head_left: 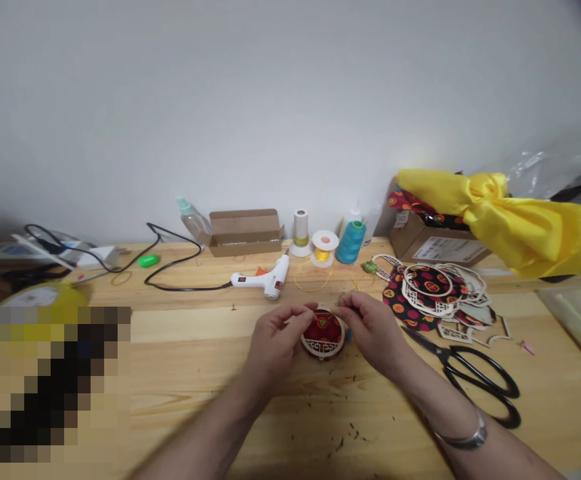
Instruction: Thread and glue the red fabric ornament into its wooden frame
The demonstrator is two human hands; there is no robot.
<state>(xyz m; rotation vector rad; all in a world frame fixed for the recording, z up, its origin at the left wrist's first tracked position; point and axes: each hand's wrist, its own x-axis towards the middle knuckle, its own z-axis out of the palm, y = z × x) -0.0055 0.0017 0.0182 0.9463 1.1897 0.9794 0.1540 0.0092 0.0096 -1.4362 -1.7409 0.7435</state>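
Seen from beside the worker, a round ornament of dark red patterned fabric in a pale fretwork wooden frame [322,335] is at the centre, between the two hands, above the pale wooden tabletop [210,373]. The left hand [278,337], thumb and forefinger drawn together, touches its upper left edge; the right hand [373,327] forms a closed pinch near its upper right edge. What lies within either pinch is too small to tell. Behind them rest a white glue gun [265,280], a white spool of yellow cord [324,248] and a teal cone of thread [350,242]. Right of the hands, black-handled scissors [480,383] lie open near a heap of pale wooden frames and dark floral fabric [433,293]. Farther back, shiny yellow cloth [525,220] drapes over a brown cardboard carton [415,240].
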